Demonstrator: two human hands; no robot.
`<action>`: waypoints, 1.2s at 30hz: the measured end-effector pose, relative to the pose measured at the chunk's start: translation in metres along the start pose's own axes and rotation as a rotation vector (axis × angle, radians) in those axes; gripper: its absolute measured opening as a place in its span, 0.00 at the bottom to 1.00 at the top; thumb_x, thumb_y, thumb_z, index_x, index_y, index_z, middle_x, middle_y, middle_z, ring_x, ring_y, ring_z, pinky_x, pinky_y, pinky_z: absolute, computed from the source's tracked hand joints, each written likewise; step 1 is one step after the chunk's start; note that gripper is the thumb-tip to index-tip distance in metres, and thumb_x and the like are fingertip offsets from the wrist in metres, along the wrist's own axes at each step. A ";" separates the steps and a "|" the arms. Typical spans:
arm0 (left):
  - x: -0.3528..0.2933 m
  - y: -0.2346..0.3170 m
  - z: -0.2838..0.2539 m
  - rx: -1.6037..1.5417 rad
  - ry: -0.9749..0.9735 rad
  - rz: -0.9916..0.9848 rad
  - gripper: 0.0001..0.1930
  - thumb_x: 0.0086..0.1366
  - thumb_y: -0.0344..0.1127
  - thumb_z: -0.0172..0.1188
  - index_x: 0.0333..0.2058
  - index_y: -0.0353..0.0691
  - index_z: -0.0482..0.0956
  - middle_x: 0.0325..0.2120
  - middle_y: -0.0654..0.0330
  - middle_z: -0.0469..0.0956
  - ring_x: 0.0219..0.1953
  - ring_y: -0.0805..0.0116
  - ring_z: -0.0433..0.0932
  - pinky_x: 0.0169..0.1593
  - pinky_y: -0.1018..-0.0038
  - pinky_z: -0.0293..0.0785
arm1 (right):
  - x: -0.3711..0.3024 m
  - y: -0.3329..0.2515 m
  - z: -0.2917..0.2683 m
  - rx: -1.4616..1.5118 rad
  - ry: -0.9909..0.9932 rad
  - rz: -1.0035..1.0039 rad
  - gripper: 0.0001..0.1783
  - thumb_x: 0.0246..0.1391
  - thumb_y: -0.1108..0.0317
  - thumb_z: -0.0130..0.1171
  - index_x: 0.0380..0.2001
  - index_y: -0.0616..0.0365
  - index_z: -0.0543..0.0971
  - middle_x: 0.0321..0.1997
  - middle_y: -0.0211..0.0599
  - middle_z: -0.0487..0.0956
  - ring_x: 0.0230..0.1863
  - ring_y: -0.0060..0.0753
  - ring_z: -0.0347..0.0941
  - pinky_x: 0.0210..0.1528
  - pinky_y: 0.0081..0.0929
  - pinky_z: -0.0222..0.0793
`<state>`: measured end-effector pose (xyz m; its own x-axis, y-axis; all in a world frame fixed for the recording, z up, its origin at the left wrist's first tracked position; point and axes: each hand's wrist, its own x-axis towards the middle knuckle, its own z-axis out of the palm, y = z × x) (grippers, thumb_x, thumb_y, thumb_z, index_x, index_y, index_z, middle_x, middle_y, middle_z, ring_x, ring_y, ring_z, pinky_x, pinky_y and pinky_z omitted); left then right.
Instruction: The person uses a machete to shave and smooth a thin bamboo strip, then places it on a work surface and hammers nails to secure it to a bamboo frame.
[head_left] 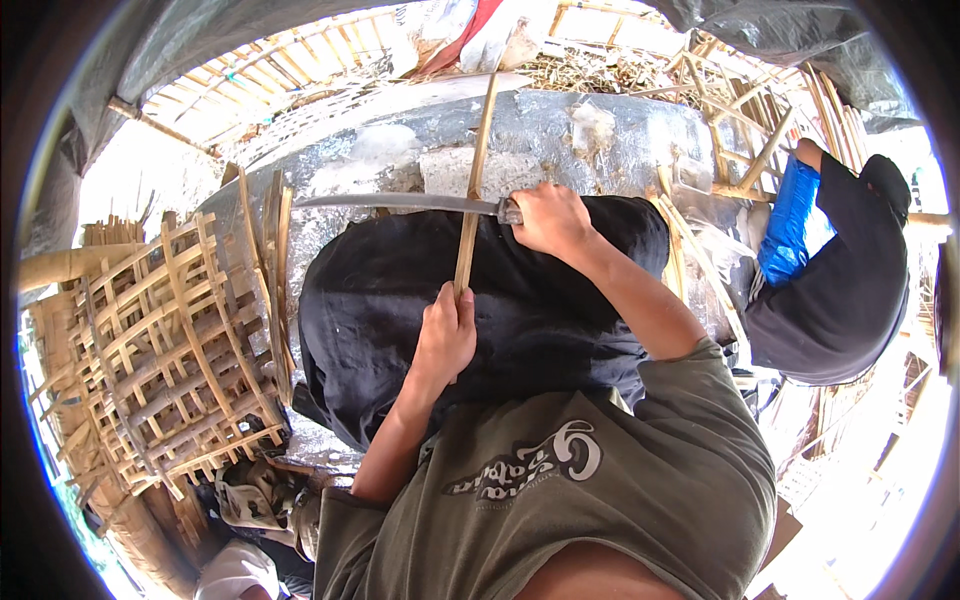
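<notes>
My left hand (446, 335) is closed around the lower end of a long bamboo strip (482, 145), which stretches away from me over my lap. In my right hand (553, 218) is the handle of a long, slightly curved knife (385, 201). Its blade points left and lies across the strip, a little beyond my left hand. Whether the edge has bitten into the bamboo cannot be made out. A black cloth (400, 290) covers my lap beneath both hands.
To my left leans a woven bamboo lattice (165, 350), with upright bamboo slats (283, 270) beside it. A person in dark clothes (840, 270) sits at the right near a blue plastic bag (790, 225). A bamboo frame (745, 150) stands behind, and a grey sheet (640, 130) covers the ground ahead.
</notes>
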<state>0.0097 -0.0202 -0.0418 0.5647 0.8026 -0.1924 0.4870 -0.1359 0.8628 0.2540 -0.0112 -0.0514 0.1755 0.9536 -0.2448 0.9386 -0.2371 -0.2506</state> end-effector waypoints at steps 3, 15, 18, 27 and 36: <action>-0.003 0.006 -0.010 0.001 -0.032 0.005 0.10 0.73 0.32 0.51 0.33 0.32 0.65 0.20 0.37 0.72 0.26 0.33 0.74 0.26 0.51 0.66 | 0.001 -0.001 -0.011 -0.077 0.003 0.025 0.17 0.42 0.59 0.65 0.37 0.54 0.82 0.37 0.48 0.83 0.42 0.53 0.82 0.47 0.45 0.79; -0.006 0.040 -0.035 0.006 -0.109 0.058 0.08 0.74 0.31 0.48 0.39 0.31 0.71 0.26 0.40 0.76 0.28 0.38 0.76 0.30 0.57 0.68 | 0.002 0.019 -0.049 -0.272 0.097 0.109 0.13 0.45 0.61 0.63 0.37 0.49 0.83 0.35 0.46 0.83 0.39 0.50 0.83 0.43 0.45 0.80; -0.021 0.040 -0.038 -0.009 -0.159 0.093 0.08 0.74 0.31 0.49 0.40 0.31 0.72 0.23 0.41 0.74 0.24 0.41 0.75 0.29 0.59 0.67 | 0.021 0.061 -0.059 -0.168 -0.098 0.345 0.16 0.49 0.59 0.64 0.41 0.52 0.82 0.40 0.48 0.83 0.44 0.50 0.82 0.46 0.43 0.80; -0.012 0.021 -0.027 -0.279 -0.300 -0.217 0.09 0.76 0.34 0.46 0.47 0.37 0.71 0.24 0.58 0.76 0.24 0.72 0.75 0.24 0.73 0.68 | -0.012 0.067 -0.041 -0.010 0.183 0.306 0.11 0.48 0.61 0.63 0.35 0.51 0.82 0.33 0.50 0.83 0.39 0.56 0.82 0.47 0.48 0.78; 0.005 0.006 -0.035 -0.772 -0.523 -0.620 0.09 0.77 0.43 0.47 0.43 0.45 0.69 0.20 0.72 0.60 0.18 0.85 0.57 0.19 0.84 0.54 | 0.008 0.011 -0.022 -0.074 0.000 0.024 0.13 0.46 0.61 0.62 0.34 0.53 0.83 0.36 0.46 0.84 0.41 0.50 0.82 0.47 0.45 0.79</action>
<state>-0.0086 0.0033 -0.0213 0.6669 0.2392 -0.7057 0.3400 0.7451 0.5738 0.2727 -0.0021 -0.0356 0.1982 0.9479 -0.2496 0.9535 -0.2455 -0.1751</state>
